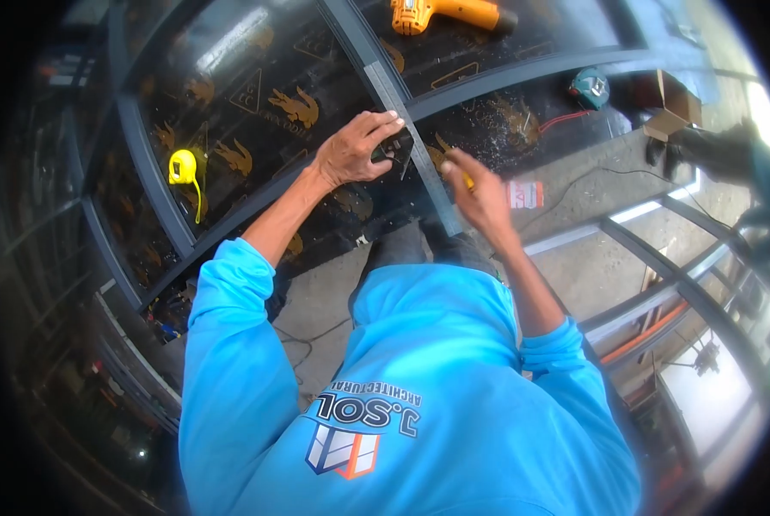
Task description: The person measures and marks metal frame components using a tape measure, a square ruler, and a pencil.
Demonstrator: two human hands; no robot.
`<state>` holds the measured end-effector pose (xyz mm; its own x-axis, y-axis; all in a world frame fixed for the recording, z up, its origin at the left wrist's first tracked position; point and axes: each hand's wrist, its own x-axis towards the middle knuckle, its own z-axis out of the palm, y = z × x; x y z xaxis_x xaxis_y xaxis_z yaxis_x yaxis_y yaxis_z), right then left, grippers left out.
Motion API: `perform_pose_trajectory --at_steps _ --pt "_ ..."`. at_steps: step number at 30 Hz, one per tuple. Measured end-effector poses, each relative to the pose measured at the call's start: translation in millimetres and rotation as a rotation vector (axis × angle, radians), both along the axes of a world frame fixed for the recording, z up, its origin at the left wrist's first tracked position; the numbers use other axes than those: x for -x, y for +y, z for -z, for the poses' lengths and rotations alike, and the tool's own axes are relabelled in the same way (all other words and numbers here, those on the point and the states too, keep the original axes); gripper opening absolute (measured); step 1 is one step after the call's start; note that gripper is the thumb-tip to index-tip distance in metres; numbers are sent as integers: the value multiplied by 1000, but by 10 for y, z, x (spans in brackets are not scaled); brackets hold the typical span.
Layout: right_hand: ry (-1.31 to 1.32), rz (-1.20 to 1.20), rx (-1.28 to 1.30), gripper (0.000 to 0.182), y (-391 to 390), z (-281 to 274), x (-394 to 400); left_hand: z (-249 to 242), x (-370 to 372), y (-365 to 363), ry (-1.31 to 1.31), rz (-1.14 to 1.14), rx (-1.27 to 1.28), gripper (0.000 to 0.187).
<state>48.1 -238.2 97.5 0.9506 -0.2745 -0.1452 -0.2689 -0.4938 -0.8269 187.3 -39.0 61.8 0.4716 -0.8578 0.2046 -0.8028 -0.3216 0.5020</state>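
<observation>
A long steel ruler [432, 176] lies slantwise over the dark metal frame [488, 90]. My left hand [357, 148] holds it near the middle, fingertips at its edge and the thumb bent below. In the gap between thumb and fingers a small dark piece shows beside the ruler. On the ruler's other side, my right hand [481, 196] is closed around a slim yellow tool [468, 179]; only a short piece of it shows, and its tip is hidden. Under the frame is a black panel [256, 112] printed with gold crocodile marks.
A yellow tape measure [181, 168] sits at left with its tape partly out. An orange power tool [445, 14] lies at the top. A teal tool [590, 88] and an open cardboard box [671, 105] are at right. Metal bars [652, 249] and a cable [626, 171] lie beyond.
</observation>
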Motion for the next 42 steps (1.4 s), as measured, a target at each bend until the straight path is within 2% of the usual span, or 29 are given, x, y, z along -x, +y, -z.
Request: perform_pose_trajectory --at_steps 3,4,6,9,12,13,17,33,42 --pt "172 86 -25 23 346 205 184 -13 6 1 7 6 43 64" --pt "265 126 -112 22 419 213 207 7 3 9 10 11 42 65" --pt "8 167 29 23 530 312 249 5 -1 21 9 28 29 67" --pt "-38 142 120 25 570 347 260 -2 8 46 12 29 18 69" --pt "40 108 76 27 640 147 292 -54 29 141 55 31 26 69" --pt "-4 63 181 30 687 245 344 -60 23 191 68 34 -8 69" --pt "-2 95 55 29 807 187 346 -18 -3 279 87 72 4 69" --pt "62 157 95 29 791 301 347 30 -32 249 110 90 16 70" --pt "-29 67 284 33 654 254 278 44 -25 252 107 78 12 70"
